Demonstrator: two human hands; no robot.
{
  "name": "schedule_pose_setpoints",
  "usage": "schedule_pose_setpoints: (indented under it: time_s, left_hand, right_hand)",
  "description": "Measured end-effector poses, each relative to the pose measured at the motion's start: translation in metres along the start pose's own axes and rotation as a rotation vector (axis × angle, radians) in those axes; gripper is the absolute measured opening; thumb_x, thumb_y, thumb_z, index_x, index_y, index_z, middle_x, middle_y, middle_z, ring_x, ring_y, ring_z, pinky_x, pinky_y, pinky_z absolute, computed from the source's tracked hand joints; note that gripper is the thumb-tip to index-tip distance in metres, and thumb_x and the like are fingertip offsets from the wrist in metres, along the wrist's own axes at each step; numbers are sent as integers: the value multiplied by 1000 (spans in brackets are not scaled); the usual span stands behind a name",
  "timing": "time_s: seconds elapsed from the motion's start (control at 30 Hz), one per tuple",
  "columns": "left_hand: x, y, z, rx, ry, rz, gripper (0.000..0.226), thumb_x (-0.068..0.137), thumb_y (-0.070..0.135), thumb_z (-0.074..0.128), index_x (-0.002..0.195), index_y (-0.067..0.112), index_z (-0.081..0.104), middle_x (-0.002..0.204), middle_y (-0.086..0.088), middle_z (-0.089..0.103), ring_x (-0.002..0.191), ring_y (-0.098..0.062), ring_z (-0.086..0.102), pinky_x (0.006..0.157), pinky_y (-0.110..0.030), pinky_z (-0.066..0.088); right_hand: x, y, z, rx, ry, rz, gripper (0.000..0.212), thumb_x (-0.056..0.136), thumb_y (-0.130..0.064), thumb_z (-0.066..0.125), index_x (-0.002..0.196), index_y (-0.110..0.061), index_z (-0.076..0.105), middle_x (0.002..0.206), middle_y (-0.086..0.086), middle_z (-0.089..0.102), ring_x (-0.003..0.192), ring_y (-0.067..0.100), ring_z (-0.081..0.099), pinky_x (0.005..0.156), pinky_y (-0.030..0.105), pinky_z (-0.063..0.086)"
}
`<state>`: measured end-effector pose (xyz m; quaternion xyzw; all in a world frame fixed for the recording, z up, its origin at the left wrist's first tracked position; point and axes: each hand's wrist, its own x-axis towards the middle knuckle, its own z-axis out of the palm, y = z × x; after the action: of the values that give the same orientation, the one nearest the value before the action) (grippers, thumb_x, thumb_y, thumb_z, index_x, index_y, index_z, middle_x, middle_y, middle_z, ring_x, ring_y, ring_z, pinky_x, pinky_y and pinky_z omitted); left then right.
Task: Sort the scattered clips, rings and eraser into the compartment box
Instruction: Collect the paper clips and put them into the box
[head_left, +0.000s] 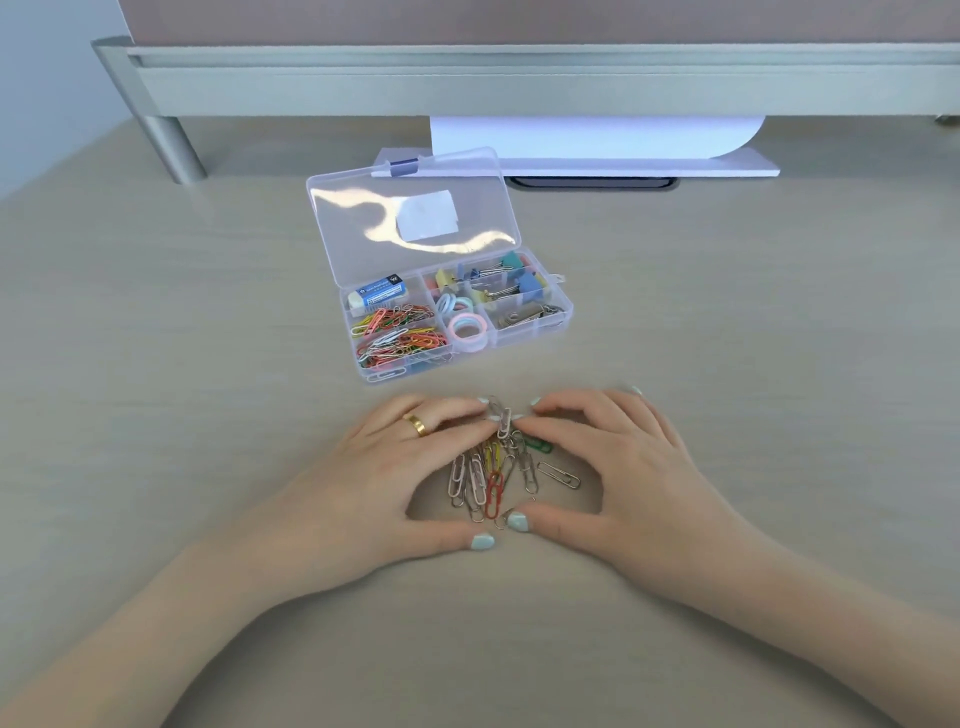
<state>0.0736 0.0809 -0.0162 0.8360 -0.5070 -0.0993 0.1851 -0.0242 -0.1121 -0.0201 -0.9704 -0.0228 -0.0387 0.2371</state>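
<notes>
A small heap of paper clips (493, 475), mostly silver with a red, a yellow and a green one, lies on the desk between my hands. My left hand (395, 467) and my right hand (608, 462) cup the heap from both sides, fingertips touching clips at its far edge, thumbs nearly meeting at its near edge. Beyond them stands the clear compartment box (563, 312) with its lid (410, 218) open. It holds an eraser (376, 296), coloured paper clips (397, 335), pastel rings (465, 325), binder clips (498, 283) and silver clips (524, 317).
A metal shelf rail (519, 78) on a round leg (174, 148) runs along the back of the desk. Under it lie white sheets of paper (597, 145) over a dark cable slot (592, 182). One silver clip (558, 474) lies slightly right of the heap.
</notes>
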Motion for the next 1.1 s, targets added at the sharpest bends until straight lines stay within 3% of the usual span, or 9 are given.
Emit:
schedule_pose_setpoints:
  time_s: [0.1, 0.2, 0.3, 0.37, 0.47, 0.6, 0.87, 0.97, 1.1]
  left_hand:
    - [5, -2, 4, -66, 111, -21, 62, 70, 69, 43, 123, 38, 48, 118, 29, 38, 112, 10, 29, 94, -1, 16]
    - [7, 0, 9, -156, 215, -46, 39, 74, 53, 47, 106, 34, 59, 104, 25, 47, 98, 6, 44, 85, -7, 32]
    - [10, 6, 13, -225, 293, -60, 26, 76, 43, 47, 92, 30, 62, 91, 19, 51, 80, 4, 50, 71, -9, 39]
    - [11, 10, 15, -221, 333, -68, 24, 77, 39, 45, 87, 27, 63, 83, 14, 51, 73, 6, 48, 66, -7, 38]
    - [13, 12, 17, -130, 353, -80, 21, 80, 37, 42, 86, 28, 60, 85, 13, 53, 72, 5, 46, 65, -9, 37]
    - [15, 12, 17, 7, 348, -88, 23, 84, 34, 39, 85, 24, 60, 80, 7, 57, 73, -5, 48, 63, -20, 38]
    - [13, 3, 10, -137, 381, -91, 6, 82, 32, 52, 81, 31, 57, 76, 15, 49, 68, 14, 41, 63, -1, 30]
    - [11, 2, 7, -172, 398, -116, 7, 79, 23, 57, 76, 29, 59, 76, 12, 52, 66, 10, 43, 61, -3, 31]
    - [10, 1, 3, -190, 420, -155, 7, 78, 21, 57, 73, 23, 62, 73, 13, 51, 65, 5, 44, 60, -5, 31]
  right_hand:
    - [10, 5, 2, 75, 53, -32, 54, 66, -67, 43, 113, -43, 56, 110, -25, 45, 107, 0, 35, 101, 21, 23]
    - [22, 8, 2, 142, 90, -49, 31, 71, -53, 58, 98, -40, 65, 93, -22, 50, 90, 1, 43, 85, 19, 32]
    - [32, 9, 0, 212, 104, -80, 10, 75, -35, 69, 85, -33, 70, 83, -20, 53, 80, -1, 48, 76, 22, 38]
    - [35, 9, -1, 237, 95, -89, 5, 76, -27, 71, 81, -29, 71, 79, -19, 55, 76, 0, 49, 70, 17, 37]
    - [37, 10, 0, 228, 88, -115, 5, 78, -28, 67, 81, -27, 71, 79, -15, 56, 70, -3, 49, 62, 14, 39]
    - [37, 10, 2, 100, 108, -176, 23, 81, -39, 50, 81, -27, 69, 80, -10, 60, 67, -1, 45, 61, 18, 39]
    - [44, 6, 6, -82, 140, -200, 23, 82, -29, 39, 77, -20, 60, 74, -5, 57, 65, 18, 55, 66, 25, 35]
    - [42, 6, 7, -66, 126, -203, 24, 84, -30, 37, 78, -20, 57, 76, -5, 56, 65, 18, 54, 60, 25, 39]
    - [42, 8, 6, -8, 113, -228, 25, 85, -29, 37, 78, -16, 57, 76, -1, 55, 66, 18, 52, 66, 27, 38]
